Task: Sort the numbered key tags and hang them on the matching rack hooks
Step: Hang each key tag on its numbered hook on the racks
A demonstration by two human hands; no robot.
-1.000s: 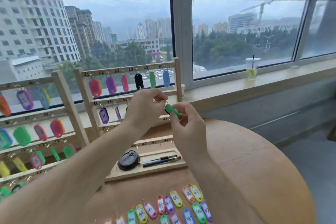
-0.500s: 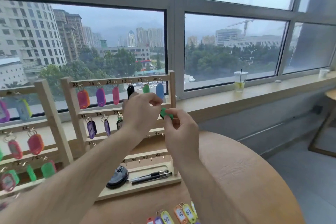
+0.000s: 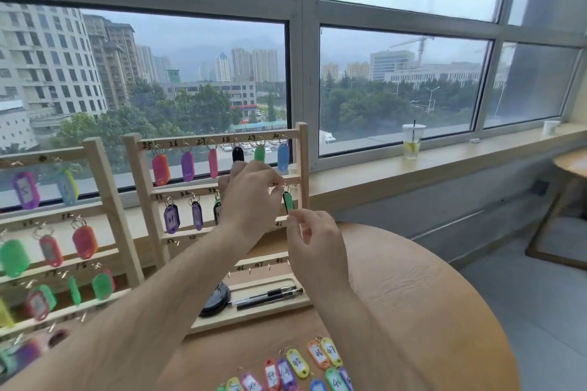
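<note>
Site: room on an upper floor of a city building. Reads as an office or study corner; exact use cannot be told

Evidence:
- wide metal-framed window (image 3: 397, 82) across the far wall, looking down on towers (image 3: 47, 57), treetops and a crane (image 3: 419, 47)
- long pale sill (image 3: 444, 162) under it, with a lidded cup (image 3: 412, 144) and straw
- round wood table (image 3: 428, 295) beside the sill; part of a second table (image 3: 571, 165) at the right edge
- grey tiled floor (image 3: 524, 295)
- desk kit on the round table: two wood racks (image 3: 222, 139) with hand-numbered hooks, loose numbered tags (image 3: 297, 362), two pens (image 3: 270, 294) in a rack's base tray
</note>
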